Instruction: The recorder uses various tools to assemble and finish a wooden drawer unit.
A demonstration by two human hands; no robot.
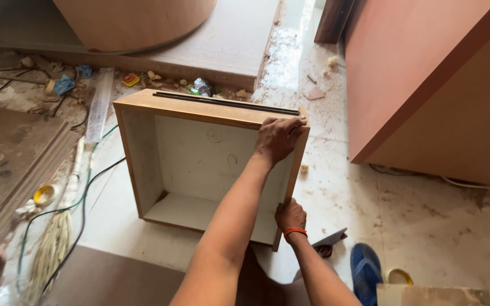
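An open wooden box (143, 147) with a white inside stands on its side on the floor, its open face toward me. A thin black strip (216, 102) lies along its top edge. My left hand (279, 139) rests on the box's top right corner, fingers curled over the edge. My right hand (290, 215), with an orange band at the wrist, grips the front edge of the right side panel low down. A flat grey tool (331, 237) lies on the floor just right of that hand.
A large reddish-brown cabinet (438, 85) stands at the right. A curved wooden piece (137, 22) sits on a board (228, 51) behind the box. A broom (52, 249), cables (86, 192), a yellow tape roll (45, 194) and scraps lie left. A blue sandal (365, 271) is near me.
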